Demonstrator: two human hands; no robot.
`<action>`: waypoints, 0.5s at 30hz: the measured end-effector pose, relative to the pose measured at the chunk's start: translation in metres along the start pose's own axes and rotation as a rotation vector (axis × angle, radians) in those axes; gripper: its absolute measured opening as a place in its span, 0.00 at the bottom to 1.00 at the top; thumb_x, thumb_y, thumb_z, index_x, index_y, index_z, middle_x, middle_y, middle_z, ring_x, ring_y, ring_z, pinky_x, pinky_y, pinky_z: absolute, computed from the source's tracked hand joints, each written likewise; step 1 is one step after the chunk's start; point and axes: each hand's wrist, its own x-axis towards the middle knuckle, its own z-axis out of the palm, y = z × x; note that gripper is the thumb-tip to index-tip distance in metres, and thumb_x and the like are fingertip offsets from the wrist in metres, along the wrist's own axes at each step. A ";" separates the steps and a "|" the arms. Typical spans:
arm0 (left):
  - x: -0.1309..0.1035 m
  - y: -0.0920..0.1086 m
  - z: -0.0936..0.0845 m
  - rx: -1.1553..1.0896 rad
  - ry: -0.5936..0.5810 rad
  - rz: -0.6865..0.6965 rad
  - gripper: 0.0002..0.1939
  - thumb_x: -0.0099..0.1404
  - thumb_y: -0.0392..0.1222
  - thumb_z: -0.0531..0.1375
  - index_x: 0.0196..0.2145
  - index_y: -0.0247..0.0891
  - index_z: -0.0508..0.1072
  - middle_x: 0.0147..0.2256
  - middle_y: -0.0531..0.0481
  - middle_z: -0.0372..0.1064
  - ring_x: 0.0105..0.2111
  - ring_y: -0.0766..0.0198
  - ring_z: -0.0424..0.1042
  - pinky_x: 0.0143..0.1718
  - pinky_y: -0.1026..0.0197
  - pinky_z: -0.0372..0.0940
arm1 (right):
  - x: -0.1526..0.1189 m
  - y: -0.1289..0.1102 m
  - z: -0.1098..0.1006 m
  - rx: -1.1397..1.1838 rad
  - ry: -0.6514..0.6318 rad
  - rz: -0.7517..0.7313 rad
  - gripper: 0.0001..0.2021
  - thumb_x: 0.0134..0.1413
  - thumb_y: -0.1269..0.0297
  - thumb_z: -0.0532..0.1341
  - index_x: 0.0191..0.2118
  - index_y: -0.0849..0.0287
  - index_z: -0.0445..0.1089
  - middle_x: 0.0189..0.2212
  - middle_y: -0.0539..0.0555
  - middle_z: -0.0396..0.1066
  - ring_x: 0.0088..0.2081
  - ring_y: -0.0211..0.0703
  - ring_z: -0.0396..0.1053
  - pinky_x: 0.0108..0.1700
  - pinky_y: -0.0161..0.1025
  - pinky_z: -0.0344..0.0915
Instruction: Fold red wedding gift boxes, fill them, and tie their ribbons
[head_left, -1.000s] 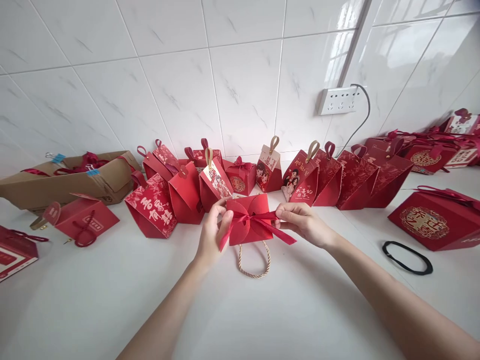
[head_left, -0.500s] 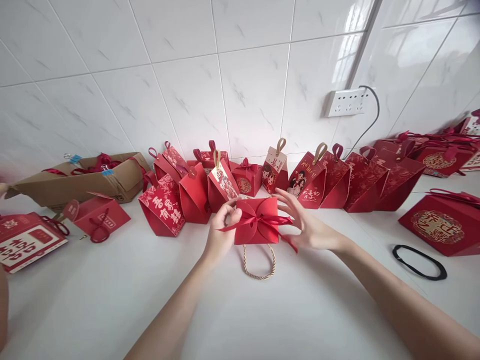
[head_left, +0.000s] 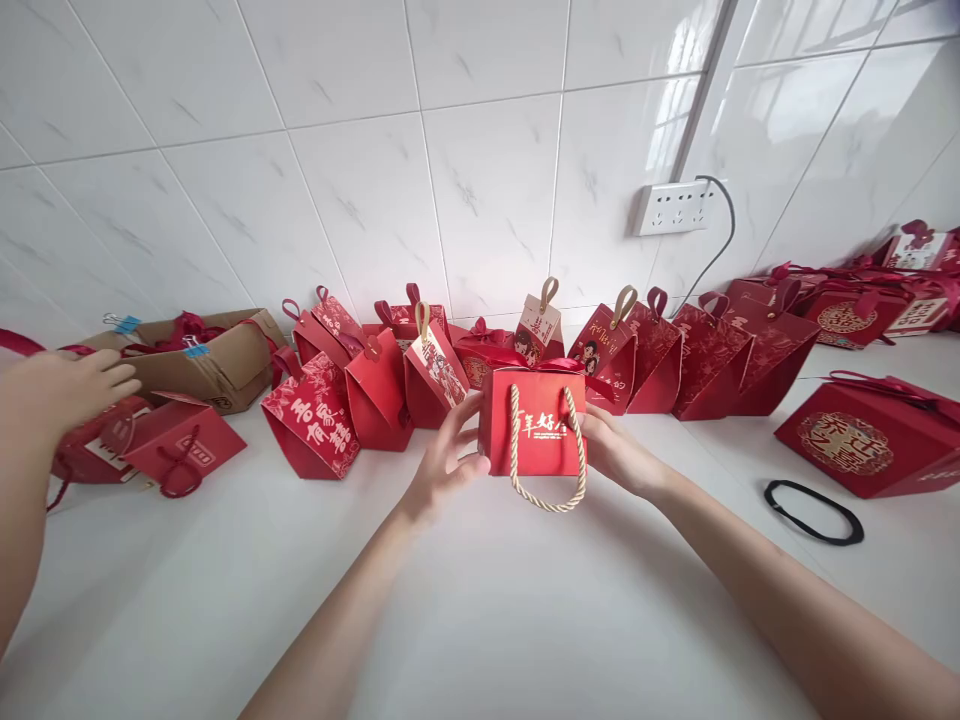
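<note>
A small red gift box with white lettering is held upright between my two hands, its printed side facing me. A twisted gold rope handle hangs down over that side. The red ribbon bow sits on its top. My left hand grips the box's left side, thumb near the lower front corner. On the opposite side my right hand presses against it, with some fingers hidden behind the box. Several red gift boxes stand close behind, among them a floral one with white lettering.
Another person's hand reaches in at the left, near a cardboard box with ribbons. A black loop and a large red box lie at the right. A socket strip is on the tiled wall.
The gift box has been tipped up, so its lettered side with the rope handle now faces me instead of its bow top. The other person's hand has come in at the left.
</note>
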 end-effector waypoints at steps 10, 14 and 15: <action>0.000 -0.002 0.002 -0.039 0.015 0.040 0.38 0.56 0.55 0.61 0.61 0.45 0.53 0.61 0.42 0.53 0.56 0.48 0.61 0.49 0.51 0.65 | -0.003 -0.014 0.015 0.183 0.053 0.184 0.25 0.57 0.41 0.50 0.54 0.50 0.62 0.42 0.55 0.72 0.36 0.44 0.73 0.36 0.43 0.73; -0.001 0.002 0.009 0.054 0.050 0.053 0.41 0.55 0.47 0.64 0.62 0.44 0.51 0.60 0.42 0.56 0.57 0.49 0.60 0.50 0.53 0.66 | -0.004 -0.024 0.019 0.377 -0.002 0.394 0.33 0.53 0.35 0.47 0.52 0.55 0.64 0.33 0.56 0.73 0.29 0.43 0.73 0.30 0.41 0.74; -0.002 0.003 0.011 0.067 0.060 0.058 0.41 0.55 0.45 0.64 0.62 0.44 0.50 0.59 0.42 0.57 0.56 0.49 0.62 0.50 0.54 0.66 | -0.004 -0.025 0.018 0.414 -0.027 0.436 0.35 0.52 0.33 0.46 0.51 0.57 0.64 0.30 0.56 0.73 0.27 0.42 0.72 0.28 0.39 0.74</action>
